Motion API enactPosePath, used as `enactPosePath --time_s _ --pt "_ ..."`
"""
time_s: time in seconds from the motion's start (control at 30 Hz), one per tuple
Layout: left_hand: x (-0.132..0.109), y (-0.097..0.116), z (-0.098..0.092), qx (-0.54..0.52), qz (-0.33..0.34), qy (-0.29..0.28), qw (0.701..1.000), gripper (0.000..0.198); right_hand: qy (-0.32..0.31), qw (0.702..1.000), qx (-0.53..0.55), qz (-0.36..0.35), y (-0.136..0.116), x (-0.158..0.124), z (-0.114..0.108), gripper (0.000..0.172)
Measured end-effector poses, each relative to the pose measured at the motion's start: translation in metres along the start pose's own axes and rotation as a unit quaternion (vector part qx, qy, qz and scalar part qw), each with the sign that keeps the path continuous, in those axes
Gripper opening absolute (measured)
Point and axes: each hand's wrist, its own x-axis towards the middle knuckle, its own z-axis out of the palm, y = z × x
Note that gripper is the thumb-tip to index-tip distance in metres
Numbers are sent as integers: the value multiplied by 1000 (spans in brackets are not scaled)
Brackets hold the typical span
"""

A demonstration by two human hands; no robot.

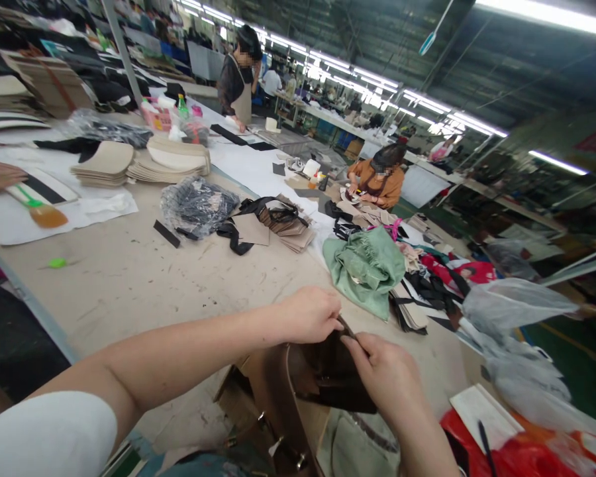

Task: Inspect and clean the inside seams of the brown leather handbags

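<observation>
My left hand is closed on the upper edge of a dark brown leather bag at the table's near edge. On the same edge, just to the right, my right hand pinches with thumb and fingers. The bag's dark inside shows below the hands. A brown strap with metal fittings hangs down in front, close to my body. Beyond my hands lies a crumpled green cloth, apart from them. The bag's lower part is partly hidden by my right forearm.
Stacked beige panels, a plastic-wrapped bundle and brown pieces lie across the table. At far left, another person's hand is near a glue brush. Two co-workers stand or sit beyond. Plastic bags lie right.
</observation>
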Motion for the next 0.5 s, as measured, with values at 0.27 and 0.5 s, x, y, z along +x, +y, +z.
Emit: enactPosePath --time_s 0.27,0.5 --pt "-71 53 -27 28 -42 19 999 55 43 999 -29 -6 -4 -1 11 34" --pt "-77 27 -11 76 -70 -27 994 61 64 996 -59 -10 -8 -11 4 32"
